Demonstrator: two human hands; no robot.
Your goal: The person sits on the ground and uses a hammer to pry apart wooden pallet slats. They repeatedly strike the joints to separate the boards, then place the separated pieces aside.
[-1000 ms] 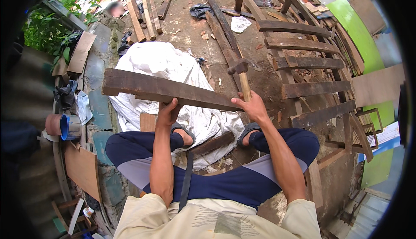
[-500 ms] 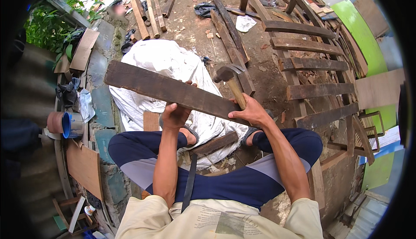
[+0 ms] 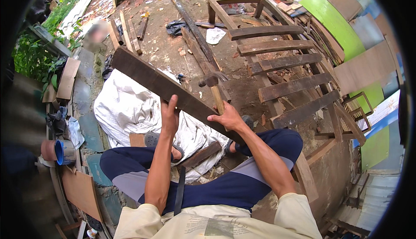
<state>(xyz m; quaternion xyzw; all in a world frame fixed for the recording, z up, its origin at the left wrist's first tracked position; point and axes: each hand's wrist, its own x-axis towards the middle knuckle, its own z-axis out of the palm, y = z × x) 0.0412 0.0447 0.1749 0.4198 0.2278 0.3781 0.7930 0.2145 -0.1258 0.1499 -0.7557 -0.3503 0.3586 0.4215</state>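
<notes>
A long dark wooden plank [image 3: 149, 78] slants across in front of me, its far end up to the left and its near end by my right knee. My left hand [image 3: 170, 120] grips its lower edge near the middle, thumb up against the face and the other fingers hidden behind. A claw hammer [image 3: 218, 98] with a pale wooden handle stands head up in my right hand [image 3: 228, 118]. That hand is closed round the handle, its thumb against the plank near the right end. Beneath the plank, a white cloth [image 3: 125, 104] lies crumpled on the ground.
To the right stands a slatted wooden frame [image 3: 277, 48]. A short dark wood piece [image 3: 201, 154] lies between my feet. Loose boards [image 3: 197, 50] lie ahead on the dirt. A low block wall [image 3: 89, 126] runs along the left, with a blue bucket [image 3: 66, 152] beside it.
The plank has tilted more steeply, its right end lower and nearer me. My left thumb now shows upright against it. The view has shifted, so the surroundings sit further left.
</notes>
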